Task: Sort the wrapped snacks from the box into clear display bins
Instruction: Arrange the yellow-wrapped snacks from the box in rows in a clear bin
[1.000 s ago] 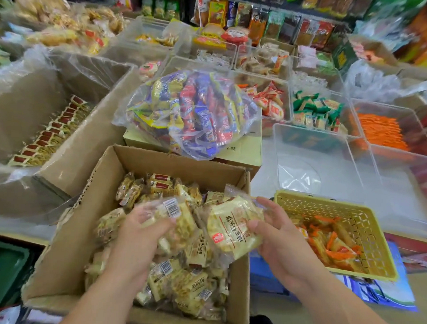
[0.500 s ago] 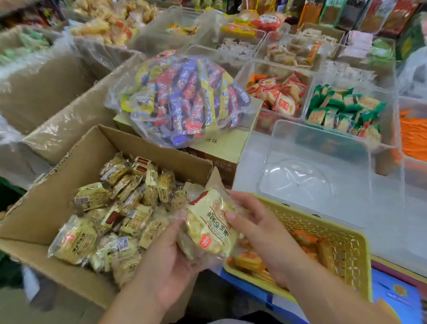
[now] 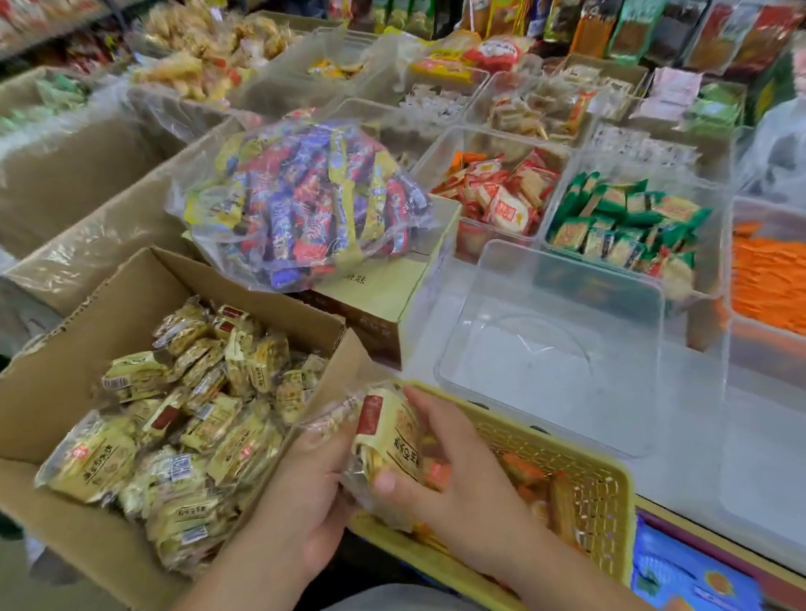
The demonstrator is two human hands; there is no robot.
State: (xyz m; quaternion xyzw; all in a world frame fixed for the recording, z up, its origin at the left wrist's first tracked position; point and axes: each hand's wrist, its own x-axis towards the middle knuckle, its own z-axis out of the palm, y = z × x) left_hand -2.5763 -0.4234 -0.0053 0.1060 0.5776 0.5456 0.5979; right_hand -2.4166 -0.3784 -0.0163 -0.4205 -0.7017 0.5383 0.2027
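The box (image 3: 96,343) is sitting at 9 o'clock of the hands, holding a heap of yellow snacks (image 3: 191,431). At 1 o'clock of it, a bag (image 3: 306,203) of mixed sweets is lying on a carton (image 3: 382,297). The left hand (image 3: 303,505) is cupping one pack (image 3: 387,438) from below, its grip curling round the wrapper. The right hand (image 3: 463,499) is grasping the same pack, thumb pressing on its front. The pack is hanging over the 9 o'clock rim of the basket (image 3: 599,476). At 1 o'clock of the basket, a clear bin (image 3: 555,391) is standing on the worktop (image 3: 689,455).
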